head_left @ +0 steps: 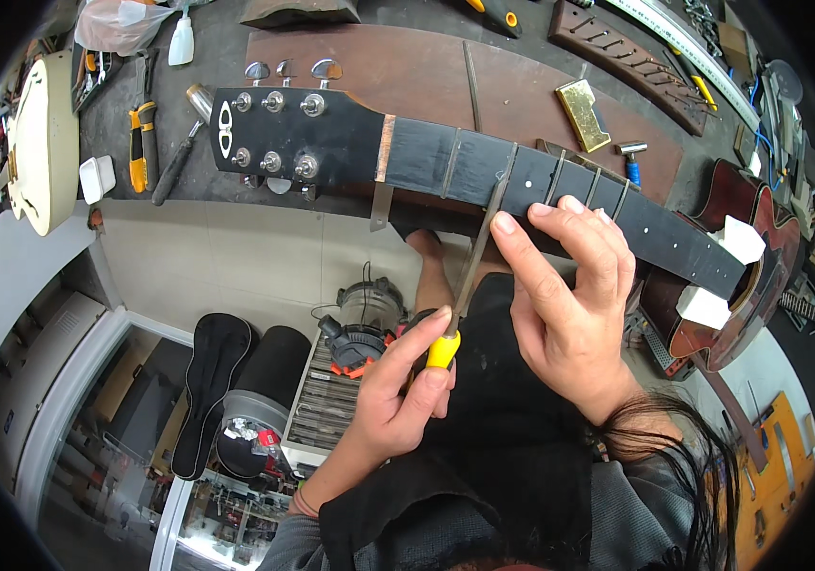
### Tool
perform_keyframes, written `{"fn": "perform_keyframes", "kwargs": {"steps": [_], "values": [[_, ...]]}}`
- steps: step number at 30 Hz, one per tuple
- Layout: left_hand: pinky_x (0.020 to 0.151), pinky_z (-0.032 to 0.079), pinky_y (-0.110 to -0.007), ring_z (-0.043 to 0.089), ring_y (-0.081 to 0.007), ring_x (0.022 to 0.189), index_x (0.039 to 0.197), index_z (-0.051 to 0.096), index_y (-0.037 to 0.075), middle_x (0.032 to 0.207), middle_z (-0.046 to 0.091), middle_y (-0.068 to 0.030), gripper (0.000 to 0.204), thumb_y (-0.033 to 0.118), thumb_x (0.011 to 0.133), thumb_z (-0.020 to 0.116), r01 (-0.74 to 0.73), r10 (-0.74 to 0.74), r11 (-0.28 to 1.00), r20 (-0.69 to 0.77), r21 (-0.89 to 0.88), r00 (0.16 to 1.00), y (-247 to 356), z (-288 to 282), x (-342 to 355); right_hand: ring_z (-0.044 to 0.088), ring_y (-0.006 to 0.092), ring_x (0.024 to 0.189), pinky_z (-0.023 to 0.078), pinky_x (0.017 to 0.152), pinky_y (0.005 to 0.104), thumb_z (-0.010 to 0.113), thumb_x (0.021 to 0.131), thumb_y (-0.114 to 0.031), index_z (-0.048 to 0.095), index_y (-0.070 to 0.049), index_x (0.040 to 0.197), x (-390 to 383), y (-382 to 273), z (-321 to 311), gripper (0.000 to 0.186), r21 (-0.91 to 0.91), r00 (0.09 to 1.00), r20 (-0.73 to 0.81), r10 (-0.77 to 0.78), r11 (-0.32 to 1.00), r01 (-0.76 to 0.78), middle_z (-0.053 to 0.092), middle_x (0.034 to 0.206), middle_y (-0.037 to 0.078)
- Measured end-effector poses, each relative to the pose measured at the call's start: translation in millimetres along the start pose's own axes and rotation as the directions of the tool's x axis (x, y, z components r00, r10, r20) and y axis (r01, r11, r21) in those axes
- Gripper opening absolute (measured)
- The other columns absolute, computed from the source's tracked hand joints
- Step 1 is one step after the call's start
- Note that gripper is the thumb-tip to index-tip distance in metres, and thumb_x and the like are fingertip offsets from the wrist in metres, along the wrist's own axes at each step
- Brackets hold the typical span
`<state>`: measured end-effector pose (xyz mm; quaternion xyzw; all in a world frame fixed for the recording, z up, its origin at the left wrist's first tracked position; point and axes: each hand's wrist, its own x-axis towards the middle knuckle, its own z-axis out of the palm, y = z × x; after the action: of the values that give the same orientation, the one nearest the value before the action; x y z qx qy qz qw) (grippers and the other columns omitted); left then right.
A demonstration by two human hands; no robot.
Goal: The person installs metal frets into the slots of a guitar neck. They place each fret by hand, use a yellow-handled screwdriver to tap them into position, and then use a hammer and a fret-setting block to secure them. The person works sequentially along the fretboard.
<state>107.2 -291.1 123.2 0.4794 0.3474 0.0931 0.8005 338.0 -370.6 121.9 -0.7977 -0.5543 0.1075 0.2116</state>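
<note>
Currently, head view: file (pixel 481 249) is touching guitar neck (pixel 477 164) along near edge of bench (pixel 222 52).
Left hand (pixel 400 388) is clasping file's yellow handle (pixel 443 351); right hand (pixel 571 303) is touching blade (pixel 467 284) and neck with fingertips (pixel 504 224), thumb hidden, so grip cannot be told.

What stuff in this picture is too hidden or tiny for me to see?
All in the head view:
- End of the file's handle: hidden by the left hand.
- Part of the neck's near edge: hidden behind the right hand.
- Rest of the yellow-and-black tool: cut off by the upper edge.
- Bits in the grey bin: too small to tell.
</note>
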Motion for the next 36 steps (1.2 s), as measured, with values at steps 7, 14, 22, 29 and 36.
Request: {"fn": "perform_keyframes", "kwargs": {"steps": [7, 14, 22, 29, 36], "values": [[0.062, 0.048, -0.023, 0.057, -0.0073, 0.066, 0.169, 0.046, -0.001, 0.099, 0.067, -0.0082, 0.056, 0.005, 0.114, 0.056, -0.003, 0.003, 1.000, 0.004, 0.000, 1.000, 1.8, 0.2, 3.2, 0.051, 0.0304, 0.146, 0.040, 0.126, 0.0515, 0.075, 0.077, 0.002, 0.074, -0.022, 0.151, -2.2, 2.2, 3.1, 0.077, -0.013, 1.000, -0.008, -0.005, 1.000, 0.005, 0.060, 0.149, 0.005], [0.062, 0.048, -0.023, 0.057, -0.0072, 0.066, 0.169, 0.046, -0.001, 0.099, 0.066, -0.0081, 0.056, 0.004, 0.114, 0.056, 0.005, -0.005, 1.000, 0.001, 0.018, 1.000, 7.2, 2.2, 6.4, 0.051, 0.0302, 0.146, 0.040, 0.126, 0.0513, 0.075, 0.077, 0.002, 0.074, -0.022, 0.151, -2.6, 3.6, 3.7, 0.078, -0.005, 1.000, -0.013, -0.011, 1.000, 0.011, 0.060, 0.150, 0.005], [0.064, 0.049, -0.024, 0.058, -0.0074, 0.068, 0.169, 0.045, -0.001, 0.100, 0.066, -0.0079, 0.056, 0.004, 0.114, 0.056, 0.031, -0.031, 0.999, 0.004, 0.015, 0.999, 12.8, 3.7, 5.3, 0.051, 0.0304, 0.147, 0.040, 0.126, 0.0513, 0.075, 0.077, 0.002, 0.074, -0.022, 0.150, -2.8, 2.7, 2.5, 0.077, 0.000, 1.000, -0.005, -0.005, 1.000, 0.005, 0.060, 0.150, 0.005], [0.064, 0.049, -0.023, 0.058, -0.0071, 0.068, 0.169, 0.046, -0.001, 0.100, 0.066, -0.0076, 0.056, 0.004, 0.115, 0.055, 0.059, -0.059, 0.998, 0.004, 0.005, 0.998, 16.0, 5.0, 4.9, 0.050, 0.0312, 0.147, 0.039, 0.126, 0.0517, 0.076, 0.077, 0.002, 0.073, -0.022, 0.152, -2.6, 2.2, 0.6, 0.079, 0.012, 1.000, 0.008, -0.005, 1.000, 0.005, 0.060, 0.151, 0.006], [0.063, 0.049, -0.023, 0.057, -0.0068, 0.067, 0.169, 0.046, -0.001, 0.099, 0.066, -0.0076, 0.055, 0.005, 0.115, 0.055, 0.040, -0.040, 0.999, 0.003, -0.009, 0.999, 14.3, 6.1, 5.1, 0.050, 0.0317, 0.147, 0.039, 0.127, 0.0517, 0.077, 0.077, 0.002, 0.073, -0.022, 0.152, -3.2, 3.2, 0.4, 0.079, 0.021, 1.000, 0.015, -0.006, 1.000, 0.006, 0.060, 0.151, 0.006]]}}
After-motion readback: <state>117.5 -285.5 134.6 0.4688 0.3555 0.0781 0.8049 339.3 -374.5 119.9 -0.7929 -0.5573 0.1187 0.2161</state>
